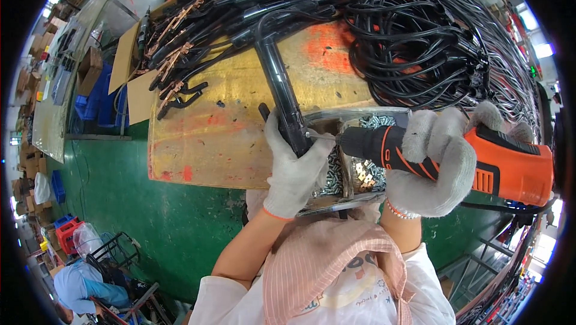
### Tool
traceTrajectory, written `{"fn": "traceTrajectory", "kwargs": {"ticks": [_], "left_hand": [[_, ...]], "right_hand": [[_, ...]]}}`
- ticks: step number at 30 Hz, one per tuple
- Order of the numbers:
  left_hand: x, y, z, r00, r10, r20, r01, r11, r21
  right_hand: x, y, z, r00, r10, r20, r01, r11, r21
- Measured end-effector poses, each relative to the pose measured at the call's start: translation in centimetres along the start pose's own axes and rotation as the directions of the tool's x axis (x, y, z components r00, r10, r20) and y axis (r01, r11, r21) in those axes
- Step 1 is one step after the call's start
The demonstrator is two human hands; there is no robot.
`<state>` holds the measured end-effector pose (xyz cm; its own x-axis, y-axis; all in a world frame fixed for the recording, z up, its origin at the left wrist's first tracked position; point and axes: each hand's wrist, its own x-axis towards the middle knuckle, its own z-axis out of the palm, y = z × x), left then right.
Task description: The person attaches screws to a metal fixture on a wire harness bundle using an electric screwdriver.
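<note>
The person is wearing white knit gloves and is working at a worn yellow workbench (228, 145) that is standing on a green floor (150, 217). The left hand (294, 172) is wrapping closed around the lower end of a long black handle (279, 82), which is lying across the bench with its cable end pointing away into the heap; holding it low, just beside the joint, is keeping the piece from turning under the tool. The right hand (435, 166) is gripping tight around the body of an orange and black power screwdriver (456, 157), which is lying nearly level so that its bit (321, 136) is meeting the side of the handle squarely, right at the left fingers. Directly under both hands a shallow metal tray (360, 112) is holding small silver screws (330, 181) and a few brass pieces (363, 175), probably kept there so that fasteners are within reach. Behind the work a large pile of coiled black cables (432, 43) is covering the far side of the bench, with copper-ended clamps (174, 61) fanning out at the left. Another person in blue (81, 289) is crouching at the lower left, well apart.
</note>
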<state>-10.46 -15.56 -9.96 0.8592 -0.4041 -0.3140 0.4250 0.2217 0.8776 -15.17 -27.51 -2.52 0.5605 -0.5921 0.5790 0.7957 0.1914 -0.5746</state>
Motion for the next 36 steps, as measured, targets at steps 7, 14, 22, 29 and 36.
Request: {"fn": "traceTrajectory", "kwargs": {"ticks": [7, 14, 22, 29, 36], "left_hand": [[-0.2, 0.5, -0.8, 0.994, -0.069, 0.081, 0.08, 0.987, -0.141], [0.2, 0.6, -0.6, 0.988, -0.151, -0.01, 0.147, 0.972, -0.182], [0.7, 0.6, -1.5, 0.971, -0.238, 0.015, 0.234, 0.939, -0.251], [1.0, 0.4, -1.5, 0.973, -0.229, 0.019, 0.227, 0.948, -0.222], [1.3, 0.9, -1.3, 0.961, -0.277, 0.022, 0.277, 0.947, -0.165]], "right_hand": [[0.4, 0.3, 1.0, 0.982, -0.026, -0.19, 0.003, 0.993, -0.119], [2.4, 1.7, -2.9, 0.94, 0.06, 0.335, -0.114, 0.983, 0.144], [1.9, 3.6, -1.2, 0.969, 0.176, 0.173, -0.192, 0.978, 0.079], [1.7, 3.3, 0.0, 0.977, 0.212, 0.016, -0.212, 0.977, -0.002], [3.8, 2.6, 3.0, 0.983, 0.155, -0.1, -0.168, 0.976, -0.137]]}}
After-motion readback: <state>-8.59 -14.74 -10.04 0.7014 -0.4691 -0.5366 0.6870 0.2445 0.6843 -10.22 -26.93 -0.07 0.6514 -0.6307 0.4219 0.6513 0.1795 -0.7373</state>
